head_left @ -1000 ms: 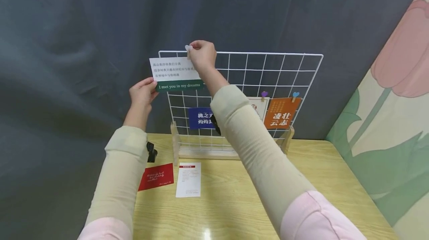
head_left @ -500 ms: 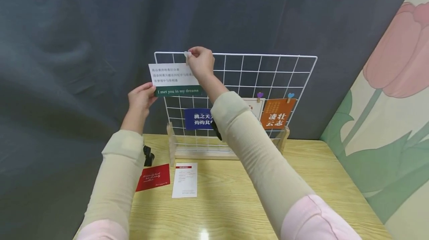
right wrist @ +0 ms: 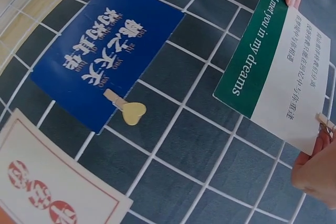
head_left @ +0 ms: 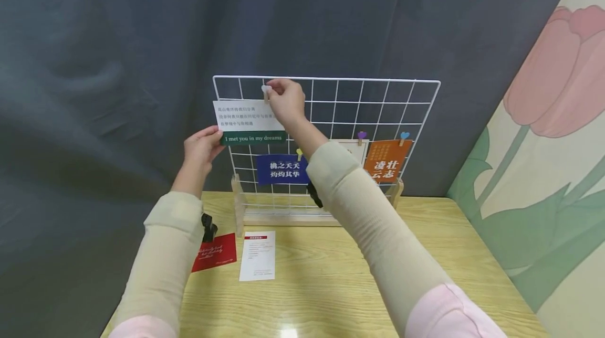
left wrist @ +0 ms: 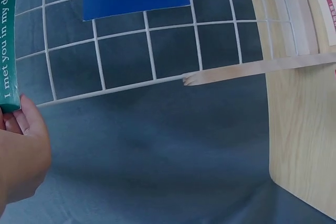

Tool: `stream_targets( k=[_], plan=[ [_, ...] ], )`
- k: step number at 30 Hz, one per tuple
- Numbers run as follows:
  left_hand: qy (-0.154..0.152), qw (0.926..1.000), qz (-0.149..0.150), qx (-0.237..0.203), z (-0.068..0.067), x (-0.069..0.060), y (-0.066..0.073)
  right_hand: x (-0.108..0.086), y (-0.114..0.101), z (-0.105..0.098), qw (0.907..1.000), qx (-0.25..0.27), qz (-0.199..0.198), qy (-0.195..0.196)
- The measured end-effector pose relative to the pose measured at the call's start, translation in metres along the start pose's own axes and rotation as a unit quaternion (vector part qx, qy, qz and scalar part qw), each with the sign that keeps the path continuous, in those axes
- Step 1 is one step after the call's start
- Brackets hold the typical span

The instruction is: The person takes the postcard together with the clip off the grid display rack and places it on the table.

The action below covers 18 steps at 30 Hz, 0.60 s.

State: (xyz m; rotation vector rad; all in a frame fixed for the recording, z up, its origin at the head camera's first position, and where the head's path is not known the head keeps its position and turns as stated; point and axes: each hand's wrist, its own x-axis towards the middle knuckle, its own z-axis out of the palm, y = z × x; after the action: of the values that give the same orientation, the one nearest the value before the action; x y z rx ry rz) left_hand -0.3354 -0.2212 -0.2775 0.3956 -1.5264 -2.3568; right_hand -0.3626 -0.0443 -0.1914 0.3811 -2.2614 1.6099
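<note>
Before the wire grid (head_left: pixel 335 102), left fingers (head_left: pixel 211 137) pinch a rectangular two-toned card (head_left: pixel 249 116); right fingers (head_left: pixel 281 86), a heart-topped wooden clip (head_left: pixel 266 88).

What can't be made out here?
White heart clip: grip on the green-and-white card too small, head view; cut off by right edge, right wrist view.
Red card: left part behind left sleeve, head view.
White tabletop card: fine print too small, head view; edge cuts it, left wrist view.

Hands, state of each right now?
Left hand: holding the green-and-white card by its left edge.
Right hand: pinching the white heart clip at the card's top edge.
</note>
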Motion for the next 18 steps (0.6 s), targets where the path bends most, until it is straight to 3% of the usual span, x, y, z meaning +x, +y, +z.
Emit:
stream_targets(
  k=[6,18],
  plan=[
    [-0.011,0.9998,-0.007,0.015,0.002,-0.010,-0.006,-0.006,0.012,-0.005,0.9999,-0.011,0.005,-0.006],
    [-0.032,0.9986,-0.031,0.027,0.001,-0.008,-0.030,-0.017,0.032,-0.021,0.9991,0.019,0.037,0.001]
  ],
)
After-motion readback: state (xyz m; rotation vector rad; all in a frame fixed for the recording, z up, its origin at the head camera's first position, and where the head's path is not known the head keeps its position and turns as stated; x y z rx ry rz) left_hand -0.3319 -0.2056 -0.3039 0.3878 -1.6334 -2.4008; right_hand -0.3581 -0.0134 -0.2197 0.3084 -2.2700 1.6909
